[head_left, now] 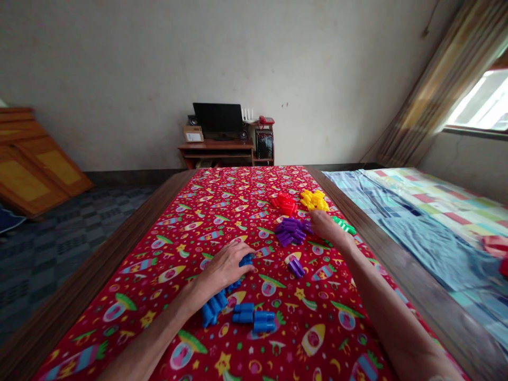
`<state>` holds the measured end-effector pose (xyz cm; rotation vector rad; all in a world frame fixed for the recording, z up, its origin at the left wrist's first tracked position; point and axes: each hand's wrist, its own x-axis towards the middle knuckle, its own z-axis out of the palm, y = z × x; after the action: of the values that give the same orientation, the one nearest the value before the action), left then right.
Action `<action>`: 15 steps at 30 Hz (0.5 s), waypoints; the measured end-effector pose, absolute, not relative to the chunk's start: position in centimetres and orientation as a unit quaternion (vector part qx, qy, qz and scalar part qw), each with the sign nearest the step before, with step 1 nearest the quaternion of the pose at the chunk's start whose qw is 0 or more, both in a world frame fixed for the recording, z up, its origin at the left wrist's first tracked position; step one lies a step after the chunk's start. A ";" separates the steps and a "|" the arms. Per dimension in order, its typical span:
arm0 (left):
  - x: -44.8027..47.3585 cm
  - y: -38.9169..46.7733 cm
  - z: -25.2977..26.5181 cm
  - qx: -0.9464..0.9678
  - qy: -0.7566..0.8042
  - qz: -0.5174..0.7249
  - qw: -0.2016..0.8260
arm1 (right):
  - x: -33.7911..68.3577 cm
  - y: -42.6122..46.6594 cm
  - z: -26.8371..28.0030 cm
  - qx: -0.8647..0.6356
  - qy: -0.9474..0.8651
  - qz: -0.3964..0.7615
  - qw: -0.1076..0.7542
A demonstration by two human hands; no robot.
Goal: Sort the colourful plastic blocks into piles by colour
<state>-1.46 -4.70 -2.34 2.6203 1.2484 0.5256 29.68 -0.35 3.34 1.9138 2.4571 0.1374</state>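
My left hand (230,263) curves over the blue plastic building blocks, thumb and fingers closed around a blue block (246,260). Beneath its wrist runs a row of joined blue blocks (215,307), partly hidden by the forearm. Two more blue pieces (254,316) lie to the right of that row. My right hand (326,226) reaches farther out, its fingers curled down at the right edge of a purple block pile (291,231). A purple piece touches its fingertips, but what they pinch is hidden. Green blocks (344,225) show just past this hand.
Red blocks (284,203) and yellow blocks (314,200) form piles farther back. A lone purple piece (296,268) lies nearer. The red patterned cloth (222,211) covers a long wooden table (159,206). Right of it is a bed (428,222); a computer desk (216,148) stands beyond.
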 end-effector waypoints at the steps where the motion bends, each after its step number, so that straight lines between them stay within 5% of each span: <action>1: -1.5 -4.7 -2.4 0.886 0.417 0.179 0.093 | 29.4 -0.5 3.4 0.598 0.800 0.036 0.040; 15: -2.0 -4.6 -2.5 0.893 0.392 0.185 0.118 | 27.0 -3.0 7.5 0.626 0.774 0.020 0.094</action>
<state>-2.02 -4.63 -2.51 2.6133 1.1465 0.5415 26.98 -2.96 7.53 1.8574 2.2962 0.0593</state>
